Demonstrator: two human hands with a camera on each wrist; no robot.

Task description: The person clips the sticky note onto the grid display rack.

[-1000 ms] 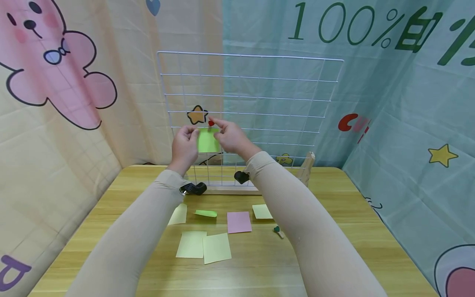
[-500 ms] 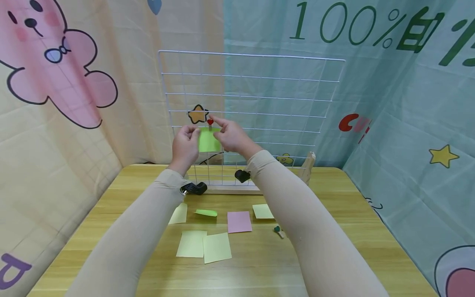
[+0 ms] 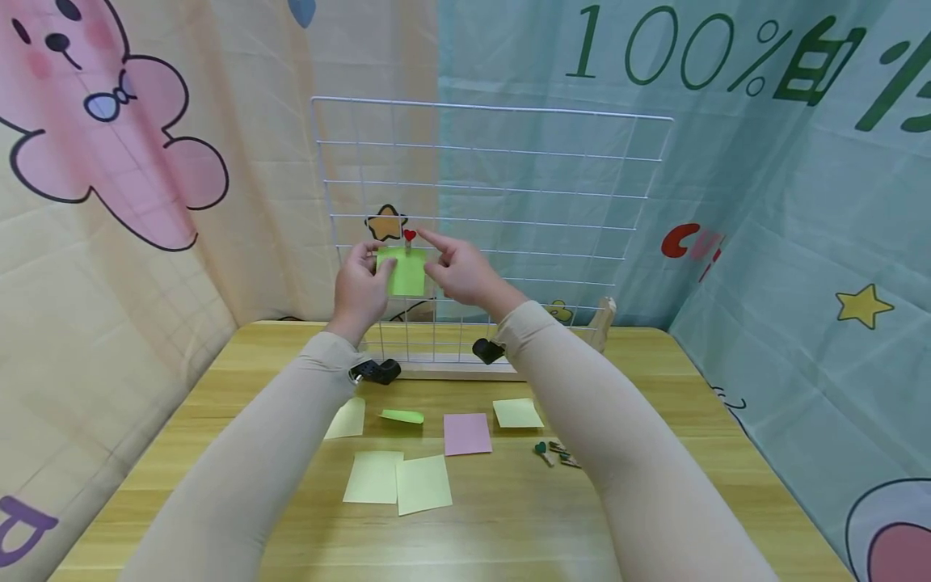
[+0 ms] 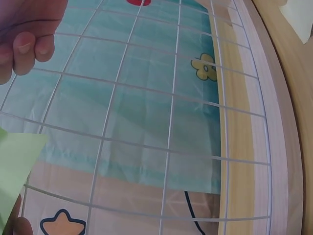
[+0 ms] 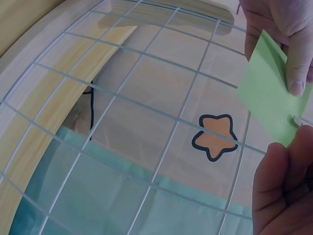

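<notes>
Pinching the green note at its left edge, the left hand held it; the right hand, index and thumb spread apart, hovered just right of its heart clip.

The head camera looks forward and down over the tabletop; both wrist cameras face the wire grid close up; all share the green note

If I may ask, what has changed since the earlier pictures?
The right hand and its sleeve have shifted slightly right, uncovering more clips. The left hand now lays its thumb over the green note. The pink note and wire grid stayed put.
</notes>
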